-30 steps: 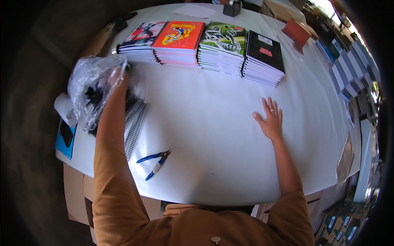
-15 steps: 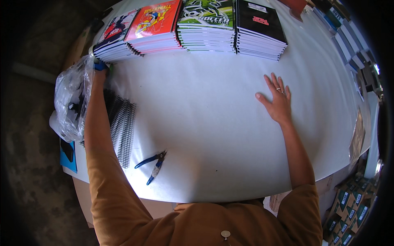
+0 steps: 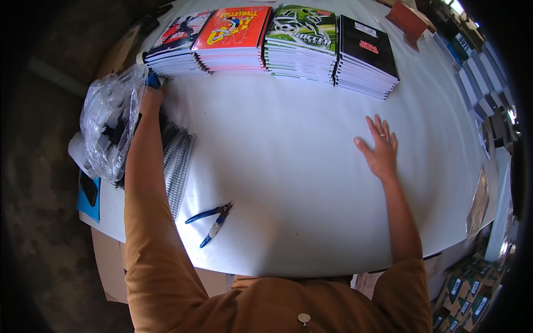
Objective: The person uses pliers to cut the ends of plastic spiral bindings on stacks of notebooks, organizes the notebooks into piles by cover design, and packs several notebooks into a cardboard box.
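My left hand (image 3: 151, 100) reaches to the far left of the table, up against a small blue object (image 3: 154, 81) whose kind I cannot make out. Its fingers are mostly hidden, so its grip does not show. Beside that forearm lie a crumpled clear plastic bag (image 3: 114, 125) with dark contents and a bundle of black spiral binding coils (image 3: 180, 158). My right hand (image 3: 383, 152) rests flat on the table at the right, fingers spread, a ring on one, holding nothing. Blue-handled cutters (image 3: 214, 219) lie with handles apart near the table's front.
Along the far edge stand stacks of spiral notebooks: dark-and-red (image 3: 180, 33), orange (image 3: 233, 28), green (image 3: 302, 28) and black (image 3: 366, 47). A dark phone (image 3: 89, 188) lies on something blue at the left edge. Piled books (image 3: 477, 75) line the right; patterned boxes (image 3: 466, 294) stand below.
The view has shifted slightly, so the notebooks and coils appear farther right. Both hands keep nearly the same places on the table.
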The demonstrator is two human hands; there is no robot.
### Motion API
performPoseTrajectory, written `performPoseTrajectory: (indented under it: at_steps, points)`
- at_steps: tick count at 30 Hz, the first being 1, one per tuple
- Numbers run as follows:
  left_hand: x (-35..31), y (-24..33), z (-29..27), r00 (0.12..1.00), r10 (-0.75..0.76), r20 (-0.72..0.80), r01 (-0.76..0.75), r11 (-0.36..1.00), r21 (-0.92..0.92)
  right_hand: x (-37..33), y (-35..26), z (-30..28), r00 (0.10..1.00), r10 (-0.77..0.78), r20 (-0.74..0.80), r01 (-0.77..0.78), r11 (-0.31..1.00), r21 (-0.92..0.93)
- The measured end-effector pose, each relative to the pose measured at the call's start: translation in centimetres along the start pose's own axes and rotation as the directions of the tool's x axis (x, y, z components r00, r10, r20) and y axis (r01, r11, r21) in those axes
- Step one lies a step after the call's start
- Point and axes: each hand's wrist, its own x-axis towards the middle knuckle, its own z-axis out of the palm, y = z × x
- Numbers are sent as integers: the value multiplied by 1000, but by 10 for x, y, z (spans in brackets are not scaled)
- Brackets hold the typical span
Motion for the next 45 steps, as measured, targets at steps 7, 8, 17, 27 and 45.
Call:
performPoseTrajectory:
  at_steps: [7,8,17,27,45]
  points:
    - [37,2,4,997,-71,-30,66,989,-136,0,0,-1,1000,-7,6,7,1000,15]
    - [40,1,7,996,-80,-26,75,986,-146,-1,0,0,1000,-9,7,9,1000,15]
    - [33,-3,2,992,-108,69,121,964,-235,-4,1,0,1000,7,-14,-7,1000,22]
    - [-215,77,-96,727,637,-256,-650,519,-555,-3,20,12,999,12,-39,-11,1000,13]
    - [-437,-180,-146,990,-20,-142,-95,654,-751,-28,-184,67,918,-390,65,356,887,293]
